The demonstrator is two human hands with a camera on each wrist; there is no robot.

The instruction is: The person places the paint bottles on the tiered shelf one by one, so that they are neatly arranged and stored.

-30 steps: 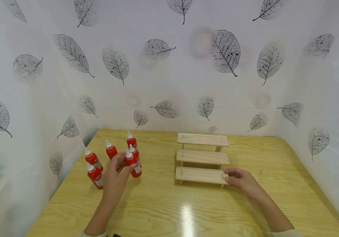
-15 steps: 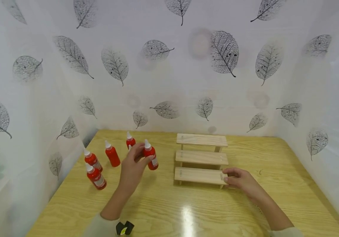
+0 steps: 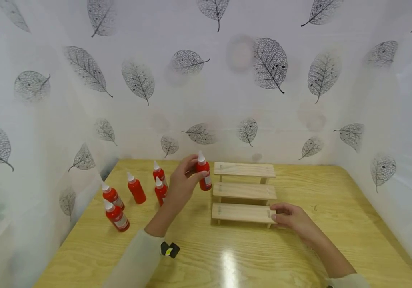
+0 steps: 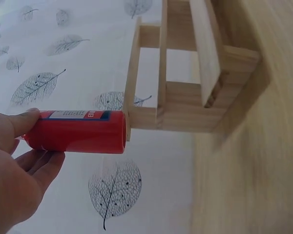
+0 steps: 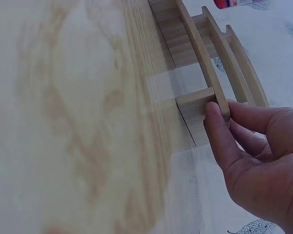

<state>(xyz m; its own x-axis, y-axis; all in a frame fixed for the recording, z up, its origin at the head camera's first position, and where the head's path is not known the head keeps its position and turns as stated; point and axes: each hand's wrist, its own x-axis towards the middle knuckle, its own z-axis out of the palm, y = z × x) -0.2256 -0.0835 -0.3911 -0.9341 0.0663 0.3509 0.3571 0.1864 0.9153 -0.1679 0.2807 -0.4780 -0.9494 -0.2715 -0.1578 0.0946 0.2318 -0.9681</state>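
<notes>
My left hand holds a red squeeze bottle with a white pointed cap between thumb and fingers. The bottle is raised, nozzle up, just left of a three-tier wooden step rack. In the left wrist view, the bottle's base overlaps the rack's edge. At the right end of the lowest tier is my right hand. The right wrist view shows its thumb and fingers pinching that board end.
Several more red bottles stand at the left of the wooden table: two at the far left, one behind them and two nearer the middle. A leaf-patterned white curtain encloses the back and sides.
My left hand has lifted the bottle out of the group and carried it right and up to the rack's left side. My right hand has stayed at the lowest tier.
</notes>
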